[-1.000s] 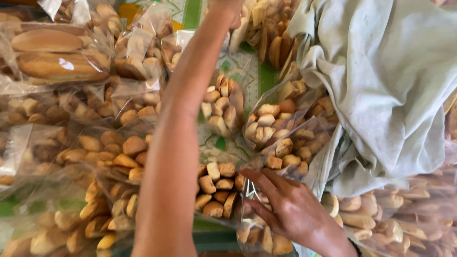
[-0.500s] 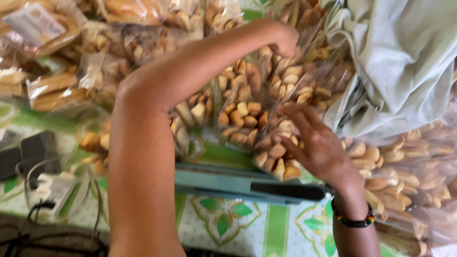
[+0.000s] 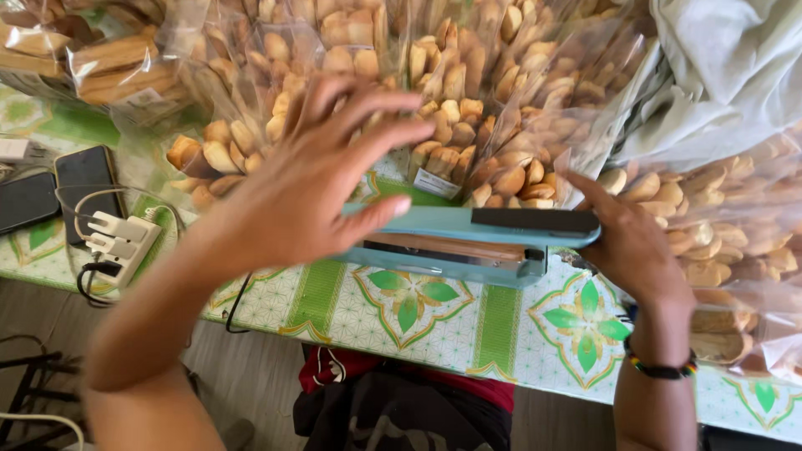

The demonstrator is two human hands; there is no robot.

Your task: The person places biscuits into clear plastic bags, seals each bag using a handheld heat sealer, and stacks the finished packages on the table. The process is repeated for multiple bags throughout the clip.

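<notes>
I see the blue heat sealer (image 3: 476,242) lying on the desk (image 3: 401,317), long axis running left to right. My left hand (image 3: 309,192) hovers over its left end, fingers spread, grip holding nothing — my right hand (image 3: 631,242) rests flat against the right end, nearer the lever tip.

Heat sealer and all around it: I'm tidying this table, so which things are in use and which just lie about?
In use:
left hand
right hand
blue heat sealer
clear bag of biscuits

Lying about:
two phones
white power strip
grey cloth
</notes>
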